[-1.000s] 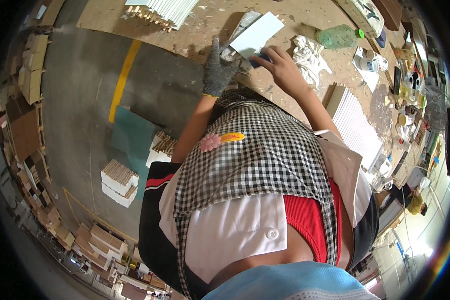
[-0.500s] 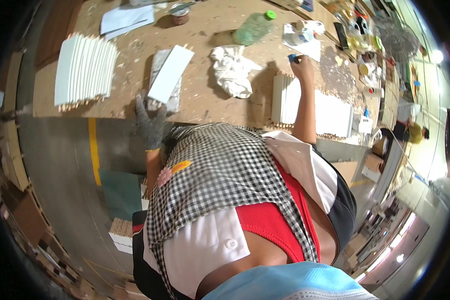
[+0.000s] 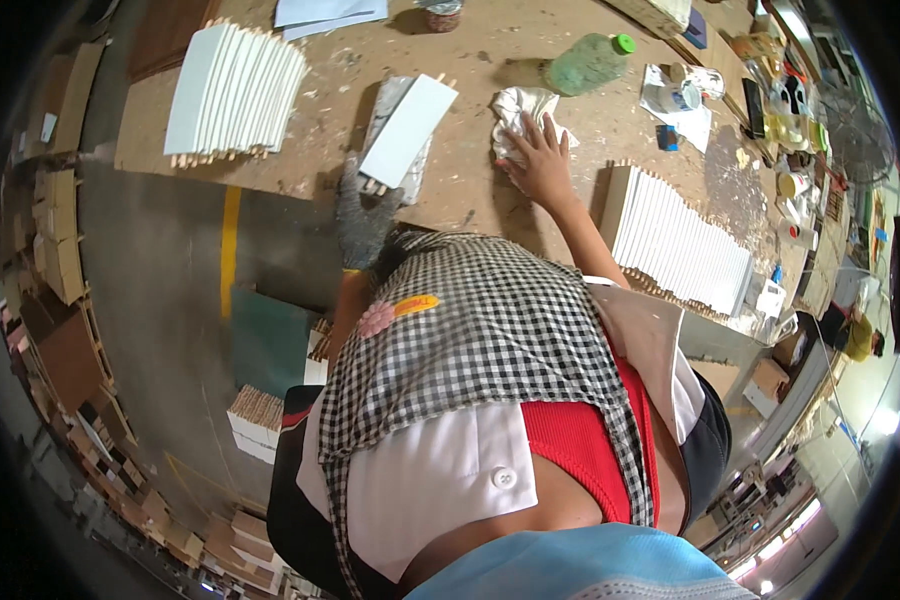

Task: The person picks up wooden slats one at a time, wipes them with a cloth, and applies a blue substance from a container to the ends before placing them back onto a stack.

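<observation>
My right hand (image 3: pixel 542 165) lies with spread fingers on a crumpled white cloth (image 3: pixel 512 103) near the middle of the table. A grey knitted glove covers my left hand (image 3: pixel 366 220) at the table's front edge. Its fingers and thumb are apart, around the near end of a white board (image 3: pixel 408 132) with wooden pegs at both ends; whether they touch it I cannot tell. That board rests slantwise on a greyish, mottled support (image 3: pixel 411 184). A small blue block (image 3: pixel 667 138) sits on the table, right of the cloth.
Rows of white pegged boards stand at left (image 3: pixel 232 95) and right (image 3: pixel 675 240) on the worn brown table (image 3: pixel 310 110). Behind the cloth lies a green-capped bottle (image 3: pixel 590 65). Cups (image 3: pixel 698 80) and a dark phone-like thing (image 3: pixel 753 108) are at far right.
My right hand has let go of the small blue block and moved left onto the cloth. The whole view has shifted; my left hand stays by the board's near end.
</observation>
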### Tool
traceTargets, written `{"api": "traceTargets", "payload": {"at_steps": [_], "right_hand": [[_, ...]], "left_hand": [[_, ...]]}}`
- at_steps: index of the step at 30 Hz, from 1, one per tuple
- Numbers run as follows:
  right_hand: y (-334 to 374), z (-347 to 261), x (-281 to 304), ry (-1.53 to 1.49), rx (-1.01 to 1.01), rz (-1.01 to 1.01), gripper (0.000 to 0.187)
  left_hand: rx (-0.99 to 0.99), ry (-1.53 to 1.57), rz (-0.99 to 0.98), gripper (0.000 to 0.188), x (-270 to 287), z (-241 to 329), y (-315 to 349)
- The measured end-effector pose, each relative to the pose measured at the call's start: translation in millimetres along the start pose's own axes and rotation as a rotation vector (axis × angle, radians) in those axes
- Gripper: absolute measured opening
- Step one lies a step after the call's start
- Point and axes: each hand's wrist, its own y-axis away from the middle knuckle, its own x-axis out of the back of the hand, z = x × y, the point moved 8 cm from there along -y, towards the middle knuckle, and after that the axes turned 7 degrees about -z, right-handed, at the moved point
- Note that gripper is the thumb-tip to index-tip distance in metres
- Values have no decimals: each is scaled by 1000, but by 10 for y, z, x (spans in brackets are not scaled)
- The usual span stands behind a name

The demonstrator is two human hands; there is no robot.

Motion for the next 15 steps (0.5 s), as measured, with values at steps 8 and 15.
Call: {"api": "traceTargets", "payload": {"at_steps": [8,15], "right_hand": [[-798,-396,985,-731,138,238,39],[-232,-1570,266,-291,690,6,55]], "left_hand": [[-104,-32,-19,97,-150,-150,-209],[-224,190,10,95,-298,-392,-324]]}}
